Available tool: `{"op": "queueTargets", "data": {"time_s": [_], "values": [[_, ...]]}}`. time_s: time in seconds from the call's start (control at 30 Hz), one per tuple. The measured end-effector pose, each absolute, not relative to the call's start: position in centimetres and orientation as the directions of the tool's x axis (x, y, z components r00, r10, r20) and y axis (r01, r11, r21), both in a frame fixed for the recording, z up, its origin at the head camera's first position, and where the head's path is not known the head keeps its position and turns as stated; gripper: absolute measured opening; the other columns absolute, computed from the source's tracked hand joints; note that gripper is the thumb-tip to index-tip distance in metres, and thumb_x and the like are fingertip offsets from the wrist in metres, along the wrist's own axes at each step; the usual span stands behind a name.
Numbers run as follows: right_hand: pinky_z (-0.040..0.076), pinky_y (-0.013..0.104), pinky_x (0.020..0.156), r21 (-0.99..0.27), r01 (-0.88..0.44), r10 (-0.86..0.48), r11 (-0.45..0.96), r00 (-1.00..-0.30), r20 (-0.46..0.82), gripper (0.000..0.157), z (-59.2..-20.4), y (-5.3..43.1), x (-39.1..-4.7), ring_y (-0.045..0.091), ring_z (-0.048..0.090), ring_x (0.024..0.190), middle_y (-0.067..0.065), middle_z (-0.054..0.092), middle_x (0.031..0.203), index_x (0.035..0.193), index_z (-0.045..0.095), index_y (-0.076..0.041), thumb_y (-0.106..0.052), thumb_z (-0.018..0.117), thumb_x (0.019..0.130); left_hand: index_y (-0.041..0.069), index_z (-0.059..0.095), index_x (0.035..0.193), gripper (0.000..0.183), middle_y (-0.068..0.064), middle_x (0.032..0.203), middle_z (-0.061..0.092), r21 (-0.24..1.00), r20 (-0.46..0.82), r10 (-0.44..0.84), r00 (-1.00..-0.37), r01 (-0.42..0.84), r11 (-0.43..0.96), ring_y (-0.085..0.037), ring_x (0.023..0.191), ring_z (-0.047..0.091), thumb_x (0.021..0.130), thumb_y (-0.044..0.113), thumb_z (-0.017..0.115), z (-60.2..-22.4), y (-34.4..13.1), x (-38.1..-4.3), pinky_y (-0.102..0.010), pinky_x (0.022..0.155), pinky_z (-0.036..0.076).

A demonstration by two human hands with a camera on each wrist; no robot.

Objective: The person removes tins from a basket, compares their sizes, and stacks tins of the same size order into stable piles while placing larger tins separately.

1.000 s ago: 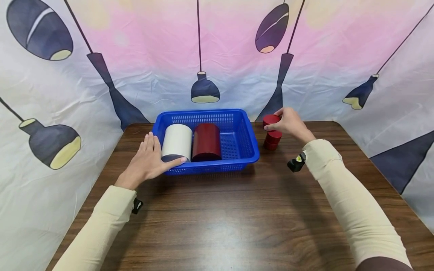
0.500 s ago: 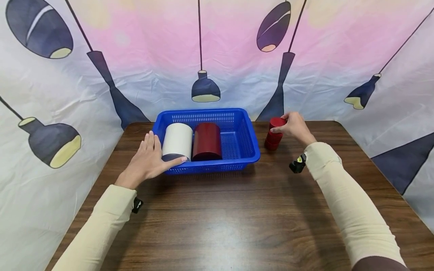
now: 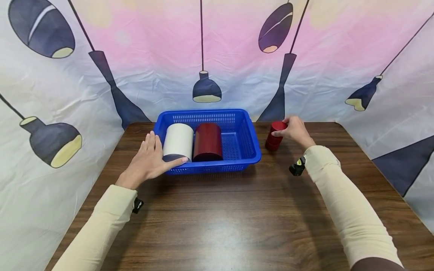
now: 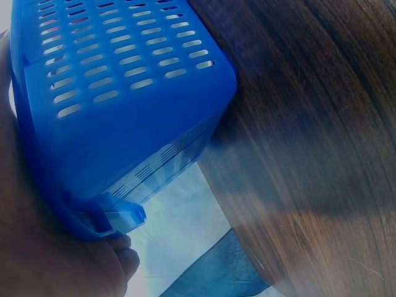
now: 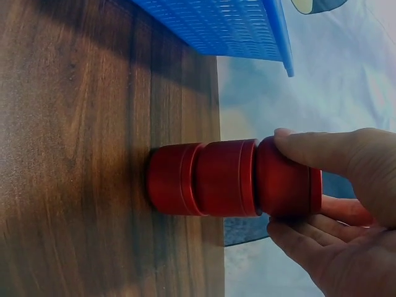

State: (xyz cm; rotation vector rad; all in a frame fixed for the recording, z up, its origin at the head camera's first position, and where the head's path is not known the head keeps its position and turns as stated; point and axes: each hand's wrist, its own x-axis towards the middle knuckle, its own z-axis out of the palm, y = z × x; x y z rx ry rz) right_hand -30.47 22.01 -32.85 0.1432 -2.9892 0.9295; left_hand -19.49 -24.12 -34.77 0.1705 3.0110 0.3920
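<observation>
My right hand (image 3: 295, 131) pinches a small round red tin (image 5: 288, 179) between thumb and fingers. That tin sits at the top of a stack, over two like it: a middle red tin (image 5: 226, 177) and a bottom red tin (image 5: 173, 179) standing on the table. In the head view the stack is just right of a blue plastic basket (image 3: 252, 145). My left hand (image 3: 145, 160) lies on the basket's near left corner, fingers straight over the left rim and thumb along the front rim. Inside the basket lie a white cylinder (image 3: 178, 139) and a dark red cylinder (image 3: 208, 141), side by side.
The brown wooden table (image 3: 217, 218) extends toward me in front of the basket. Behind it hangs a cloth backdrop (image 3: 152, 49) printed with lamps, close to the basket's back and the table's far edge. Black wrist cameras (image 3: 297, 166) sit at both cuffs.
My right hand has brought the top red tin right and down onto the stack, where it now lines up with the tins below. The left hand and basket stay in place.
</observation>
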Motion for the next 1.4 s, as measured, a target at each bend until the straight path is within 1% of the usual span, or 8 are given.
{"op": "queueTargets", "data": {"time_s": [0.23, 0.33, 0.5, 0.73, 0.9, 1.03, 1.23, 1.4], "values": [[0.051, 0.046, 0.082, -0.567, -0.08, -0.085, 0.82, -0.996, 0.019, 0.063, -32.7, 22.1, -30.2, 0.04, 0.055, 0.101, 0.031, 0.057, 0.119, 0.127, 0.055, 0.016, -0.025, 0.081, 0.087, -0.014, -0.005, 0.155, 0.136, -0.033, 0.162, -0.015, 0.249, -0.088, 0.122, -0.989, 0.097, 0.964, -0.049, 0.15, -0.012, 0.081, 0.091, 0.042, -34.7, -24.2, -19.5, -0.06, 0.121, 0.0], [0.051, 0.051, 0.091, -0.576, -0.066, -0.093, 0.814, -0.995, -0.018, 0.071, -32.3, 22.2, -30.0, 0.043, 0.054, 0.112, 0.033, 0.054, 0.13, 0.135, 0.05, 0.015, -0.03, 0.08, 0.088, -0.014, -0.005, 0.155, 0.136, -0.033, 0.162, -0.015, 0.25, -0.092, 0.124, -0.988, 0.097, 0.963, -0.049, 0.15, -0.013, 0.081, 0.091, 0.041, -34.8, -24.2, -19.5, -0.061, 0.121, 0.0], [0.042, 0.058, 0.106, -0.585, -0.072, -0.127, 0.808, -0.99, -0.054, 0.083, -31.0, 22.2, -29.4, 0.047, 0.045, 0.131, 0.034, 0.045, 0.145, 0.147, 0.038, 0.013, -0.033, 0.078, 0.09, -0.014, -0.004, 0.155, 0.136, -0.033, 0.162, -0.015, 0.252, -0.09, 0.122, -0.988, 0.096, 0.963, -0.049, 0.15, -0.012, 0.08, 0.091, 0.041, -34.7, -24.1, -19.4, -0.061, 0.121, 0.0], [0.045, 0.058, 0.104, -0.604, -0.136, -0.172, 0.785, -0.985, -0.002, 0.071, -29.5, 21.3, -27.7, 0.045, 0.049, 0.131, 0.029, 0.048, 0.146, 0.146, 0.046, 0.006, -0.03, 0.076, 0.092, -0.013, -0.005, 0.155, 0.136, -0.033, 0.162, -0.015, 0.247, -0.086, 0.12, -0.989, 0.095, 0.964, -0.049, 0.15, -0.012, 0.08, 0.091, 0.041, -34.6, -24.1, -19.5, -0.061, 0.121, 0.0], [0.05, 0.056, 0.097, -0.612, -0.244, -0.251, 0.752, -0.965, 0.075, 0.064, -28.6, 19.9, -26.6, 0.043, 0.058, 0.122, 0.029, 0.058, 0.135, 0.141, 0.052, 0.006, -0.03, 0.075, 0.093, -0.013, -0.005, 0.155, 0.136, -0.032, 0.162, -0.015, 0.249, -0.087, 0.119, -0.989, 0.094, 0.964, -0.049, 0.15, -0.013, 0.081, 0.091, 0.041, -34.6, -24.2, -19.5, -0.06, 0.121, -0.001], [0.053, 0.054, 0.095, -0.624, -0.296, -0.305, 0.724, -0.947, 0.095, 0.063, -28.4, 18.3, -26.1, 0.04, 0.062, 0.117, 0.027, 0.063, 0.128, 0.141, 0.053, 0.004, -0.033, 0.073, 0.095, -0.013, -0.005, 0.155, 0.136, -0.032, 0.162, -0.015, 0.247, -0.09, 0.12, -0.989, 0.095, 0.964, -0.048, 0.15, -0.014, 0.08, 0.092, 0.04, -34.7, -24.2, -19.5, -0.06, 0.121, -0.001], [0.051, 0.054, 0.099, -0.668, -0.302, -0.377, 0.68, -0.925, 0.035, 0.071, -28.5, 15.0, -25.3, 0.037, 0.06, 0.122, 0.024, 0.062, 0.133, 0.15, 0.044, -0.003, -0.04, 0.071, 0.096, -0.014, -0.004, 0.155, 0.136, -0.032, 0.162, -0.014, 0.243, -0.092, 0.12, -0.989, 0.094, 0.965, -0.048, 0.15, -0.013, 0.08, 0.092, 0.039, -34.7, -24.1, -19.5, -0.06, 0.121, 0.0], [0.054, 0.052, 0.096, -0.651, -0.303, -0.415, 0.696, -0.909, -0.021, 0.081, -29.4, 12.2, -24.7, 0.037, 0.061, 0.122, 0.023, 0.059, 0.136, 0.157, 0.032, -0.008, -0.044, 0.07, 0.095, -0.014, -0.003, 0.155, 0.136, -0.032, 0.162, -0.014, 0.243, -0.092, 0.122, -0.988, 0.096, 0.965, -0.048, 0.15, -0.013, 0.08, 0.092, 0.039, -34.7, -24.1, -19.5, -0.06, 0.121, 0.0]]}}
